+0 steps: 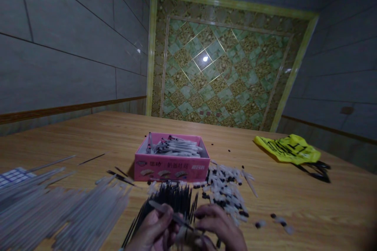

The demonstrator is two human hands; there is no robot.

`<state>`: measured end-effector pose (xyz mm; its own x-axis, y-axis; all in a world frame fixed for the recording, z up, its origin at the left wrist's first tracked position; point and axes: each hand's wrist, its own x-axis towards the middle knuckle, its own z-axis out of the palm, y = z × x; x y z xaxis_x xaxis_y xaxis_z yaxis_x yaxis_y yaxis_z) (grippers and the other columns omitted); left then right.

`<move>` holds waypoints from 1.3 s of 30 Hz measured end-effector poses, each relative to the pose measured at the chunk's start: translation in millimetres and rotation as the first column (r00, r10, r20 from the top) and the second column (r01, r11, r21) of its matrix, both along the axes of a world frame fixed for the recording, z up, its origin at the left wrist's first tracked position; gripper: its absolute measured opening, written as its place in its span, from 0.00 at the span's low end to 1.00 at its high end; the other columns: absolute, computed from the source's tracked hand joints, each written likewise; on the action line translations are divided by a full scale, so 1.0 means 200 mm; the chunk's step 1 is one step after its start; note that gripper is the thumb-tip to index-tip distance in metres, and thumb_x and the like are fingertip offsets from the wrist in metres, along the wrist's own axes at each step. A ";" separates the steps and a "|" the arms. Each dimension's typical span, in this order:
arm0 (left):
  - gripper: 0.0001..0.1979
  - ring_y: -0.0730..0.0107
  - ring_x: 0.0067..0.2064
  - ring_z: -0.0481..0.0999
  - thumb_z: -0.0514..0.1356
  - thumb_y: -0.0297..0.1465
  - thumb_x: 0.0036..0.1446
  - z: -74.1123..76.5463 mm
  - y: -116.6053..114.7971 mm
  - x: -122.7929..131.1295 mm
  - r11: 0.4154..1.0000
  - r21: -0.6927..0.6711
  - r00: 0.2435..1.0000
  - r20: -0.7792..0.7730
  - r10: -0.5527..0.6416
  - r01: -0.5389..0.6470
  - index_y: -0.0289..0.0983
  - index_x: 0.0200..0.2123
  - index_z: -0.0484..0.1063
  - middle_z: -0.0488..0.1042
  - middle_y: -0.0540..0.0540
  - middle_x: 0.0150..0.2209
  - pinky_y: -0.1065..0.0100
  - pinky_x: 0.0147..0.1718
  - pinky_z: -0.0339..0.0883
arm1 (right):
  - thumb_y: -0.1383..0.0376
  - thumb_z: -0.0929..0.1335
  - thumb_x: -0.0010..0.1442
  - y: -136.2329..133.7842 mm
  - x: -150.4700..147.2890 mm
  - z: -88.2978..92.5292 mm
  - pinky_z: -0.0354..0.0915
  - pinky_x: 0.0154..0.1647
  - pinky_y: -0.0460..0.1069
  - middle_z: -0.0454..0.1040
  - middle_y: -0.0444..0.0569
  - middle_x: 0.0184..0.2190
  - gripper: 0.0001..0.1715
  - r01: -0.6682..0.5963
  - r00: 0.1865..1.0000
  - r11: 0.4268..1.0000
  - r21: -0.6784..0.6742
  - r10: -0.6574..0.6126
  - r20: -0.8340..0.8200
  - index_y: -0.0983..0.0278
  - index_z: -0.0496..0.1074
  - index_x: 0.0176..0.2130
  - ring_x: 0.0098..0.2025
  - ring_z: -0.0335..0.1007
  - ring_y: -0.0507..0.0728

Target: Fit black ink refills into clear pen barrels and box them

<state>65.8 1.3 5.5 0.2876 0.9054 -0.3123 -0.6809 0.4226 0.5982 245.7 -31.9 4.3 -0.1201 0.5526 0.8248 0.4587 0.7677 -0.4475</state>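
Wooden table [88, 133], seen from the near edge; grey tiled walls at left and right, and a green-and-gold patterned panel [218, 62] on the far wall. Mid-table stands a pink box [172, 166], open-topped, holding finished pens. Left of it, a broad spread of clear tubes [67, 208] runs to the near left corner. Directly near the box lies a bundle of dark refills [173, 200]; to its right, a heap of small caps [226, 194], with a few strays farther right. A yellow bag [287, 148] rests at far right, well apart from the rest. The far half of the table and the near right stretch are bare wood.

Both hands sit at the near edge, just below the refills. Left hand [156, 229]: fingers curled, pinching a thin pen [171, 213] that slants right towards the other hand. Right hand [222, 227]: knuckles up, fingers bent down over the pen's tip; whether it grips is unclear.
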 end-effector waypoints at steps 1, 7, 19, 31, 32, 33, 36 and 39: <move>0.10 0.75 0.21 0.75 0.67 0.21 0.43 0.01 0.00 -0.01 0.998 -0.041 0.999 0.031 0.043 -0.042 0.32 0.27 0.68 0.77 0.46 0.24 0.78 0.19 0.71 | 0.61 0.67 0.58 0.01 0.03 0.00 0.69 0.38 0.50 0.75 0.51 0.37 0.09 0.024 0.999 1.000 -0.012 -0.023 0.029 0.57 0.71 0.41 0.40 0.73 0.59; 0.08 0.79 0.21 0.75 0.51 0.18 0.58 0.06 0.05 -0.07 0.939 -0.215 0.922 0.224 0.315 -0.268 0.31 0.32 0.68 0.73 0.48 0.24 0.80 0.19 0.71 | 0.64 0.62 0.61 0.13 0.23 0.00 0.66 0.39 0.49 0.71 0.53 0.41 0.10 0.395 0.918 0.893 -0.217 -0.378 0.119 0.61 0.69 0.42 0.43 0.68 0.58; 0.06 0.78 0.22 0.75 0.53 0.17 0.56 0.03 0.06 -0.05 0.948 -0.193 0.944 0.164 0.286 -0.253 0.31 0.33 0.66 0.72 0.47 0.27 0.80 0.19 0.72 | 0.64 0.66 0.55 0.22 0.21 -0.06 0.55 0.36 0.50 0.69 0.50 0.33 0.06 0.740 0.587 0.647 -0.184 -0.489 0.645 0.61 0.72 0.28 0.40 0.62 0.60; 0.06 0.77 0.23 0.75 0.54 0.17 0.55 -0.01 0.06 -0.05 0.958 -0.127 0.951 0.147 0.273 -0.256 0.31 0.31 0.68 0.74 0.46 0.28 0.79 0.20 0.72 | 0.68 0.67 0.52 0.25 0.17 -0.07 0.55 0.41 0.51 0.67 0.51 0.38 0.07 0.711 0.616 0.681 -0.173 -0.485 0.620 0.60 0.72 0.35 0.42 0.61 0.61; 0.06 0.78 0.23 0.75 0.54 0.17 0.55 -0.01 0.06 -0.05 0.958 -0.129 0.952 0.135 0.274 -0.258 0.31 0.31 0.67 0.74 0.46 0.29 0.79 0.20 0.72 | 0.69 0.67 0.53 0.25 0.17 -0.08 0.55 0.40 0.51 0.67 0.51 0.38 0.05 0.707 0.621 0.685 -0.178 -0.479 0.621 0.60 0.72 0.33 0.42 0.61 0.61; 0.07 0.78 0.23 0.75 0.53 0.17 0.55 0.00 0.06 -0.05 0.957 -0.128 0.953 0.125 0.277 -0.261 0.31 0.31 0.67 0.74 0.45 0.29 0.79 0.19 0.71 | 0.70 0.67 0.53 0.25 0.17 -0.08 0.55 0.40 0.51 0.67 0.51 0.38 0.05 0.703 0.624 0.688 -0.181 -0.475 0.621 0.61 0.72 0.31 0.42 0.61 0.61; 0.06 0.78 0.23 0.75 0.54 0.16 0.55 0.00 0.05 -0.04 0.959 -0.114 0.955 0.116 0.273 -0.261 0.30 0.31 0.67 0.74 0.45 0.29 0.79 0.19 0.71 | 0.70 0.68 0.52 0.27 0.17 -0.10 0.55 0.40 0.52 0.68 0.52 0.38 0.04 0.686 0.641 0.705 -0.180 -0.470 0.607 0.61 0.72 0.31 0.42 0.61 0.61; 0.06 0.78 0.23 0.75 0.54 0.16 0.55 0.00 0.05 -0.04 0.964 -0.096 0.959 0.116 0.258 -0.248 0.30 0.31 0.68 0.74 0.45 0.28 0.79 0.20 0.72 | 0.70 0.68 0.51 0.28 0.17 -0.13 0.55 0.40 0.52 0.68 0.51 0.37 0.04 0.668 0.667 0.721 -0.184 -0.470 0.578 0.61 0.72 0.31 0.41 0.61 0.61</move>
<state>57.7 11.8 6.3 0.0938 0.9272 -0.3627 -0.8394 0.2696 0.4719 280.7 24.6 -21.2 0.0169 0.8748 0.4841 0.9665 0.1097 -0.2320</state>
